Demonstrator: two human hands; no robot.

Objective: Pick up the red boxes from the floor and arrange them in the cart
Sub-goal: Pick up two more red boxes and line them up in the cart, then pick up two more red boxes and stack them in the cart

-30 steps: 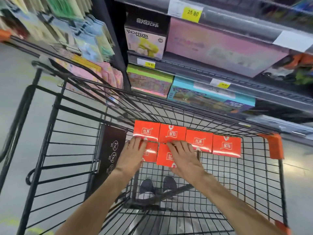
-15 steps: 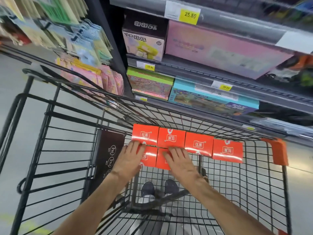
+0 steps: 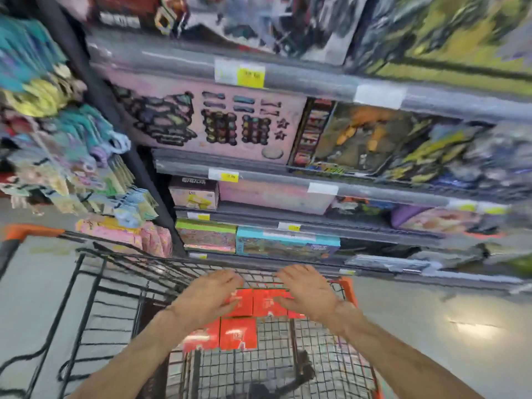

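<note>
The picture is blurred by motion. Several flat red boxes [image 3: 238,332] lie in two rows on the wire bottom of the black shopping cart [image 3: 95,306], at its far end. My left hand [image 3: 210,298] hovers above the left boxes with fingers spread and nothing in it. Over the right side of the far row hangs my right hand [image 3: 309,292], also spread and holding nothing. Both hands hide part of the far row.
Store shelves [image 3: 288,226] with toy boxes and yellow price tags rise right behind the cart. Hanging packets [image 3: 72,168] fill a rack at the left. The cart has orange corner guards [image 3: 349,295]. Grey floor lies on both sides.
My head has tilted up fast, so more shelves show and the cart sits lower in view. Both hands have lifted off the near row of red boxes and spread apart.
</note>
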